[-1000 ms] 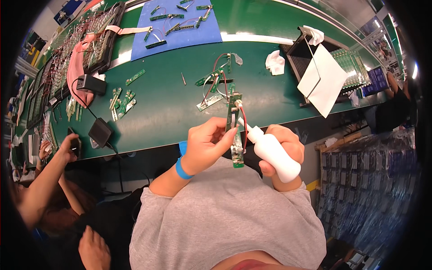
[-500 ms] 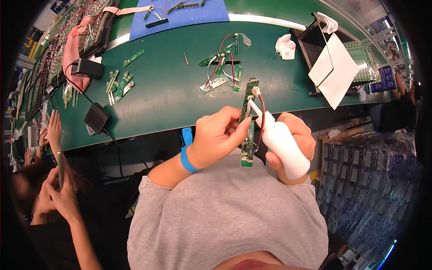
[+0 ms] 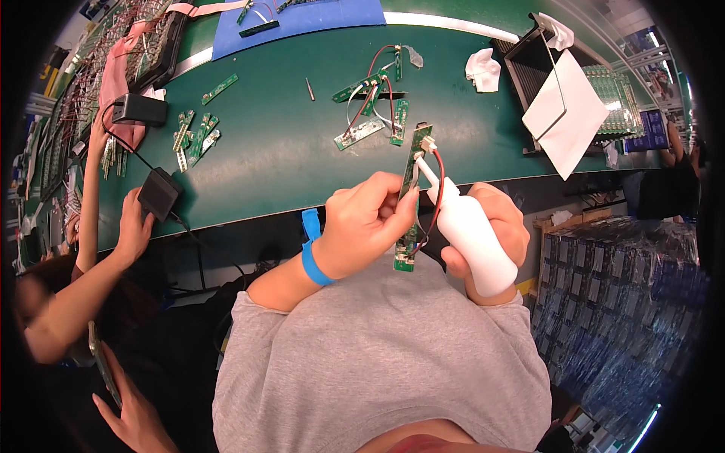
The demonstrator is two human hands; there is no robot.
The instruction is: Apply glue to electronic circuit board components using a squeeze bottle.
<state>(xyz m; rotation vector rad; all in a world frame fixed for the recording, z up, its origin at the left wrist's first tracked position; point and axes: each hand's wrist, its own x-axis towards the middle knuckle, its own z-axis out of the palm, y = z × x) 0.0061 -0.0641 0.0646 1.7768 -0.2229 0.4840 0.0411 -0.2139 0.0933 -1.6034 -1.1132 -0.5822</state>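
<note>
Straight ahead at twelve o'clock from the wearer's body, a green counter (image 3: 257, 151) is stretching across the view. Toward one o'clock a black rack (image 3: 530, 60) is standing, and between eleven and twelve, farther off, a blue mat (image 3: 302, 34) is lying flat. Nearer, between one and two, the right hand (image 3: 500, 223) is curling its grip around a white bottle (image 3: 477, 245). Toward half past eleven the left hand (image 3: 359, 228) is pinching a slim green circuit board (image 3: 410, 172) between thumb and forefinger. That board is tilting slightly at twelve, before the counter's near edge, while the bottle's nozzle (image 3: 428, 172) is pointing at its upper part; whether the tip is touching cannot be told. Beyond it at twelve, wired boards (image 3: 361, 134) are lying clustered; toward half past ten, loose strips (image 3: 200, 138) are lying heaped. A crumpled white tissue (image 3: 483, 70) is resting between twelve and one, and a thin tool (image 3: 310, 89) is lying toward half past eleven.
</note>
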